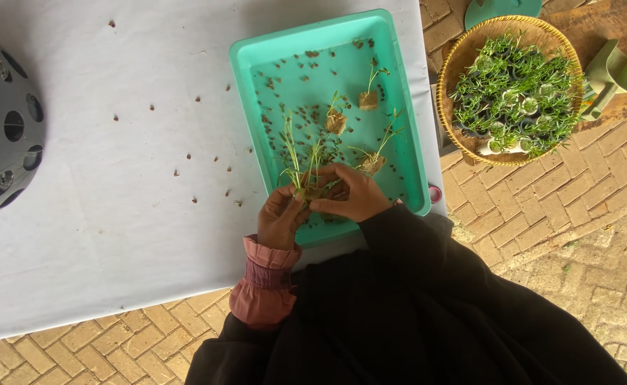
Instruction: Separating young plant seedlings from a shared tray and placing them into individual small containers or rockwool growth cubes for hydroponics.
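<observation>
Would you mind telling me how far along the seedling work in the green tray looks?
Done: nothing clearly finished. In hand: the left hand and right hand together hold one seedling over the tray. Left: three seedlings lie loose in the tray, and the basket beside the table is full of potted sprouts.

Outdoor garden potting spot

Brick paving is running under the white-covered tabletop; right of it, a woven basket is holding seedlings beside a green scoop.
</observation>
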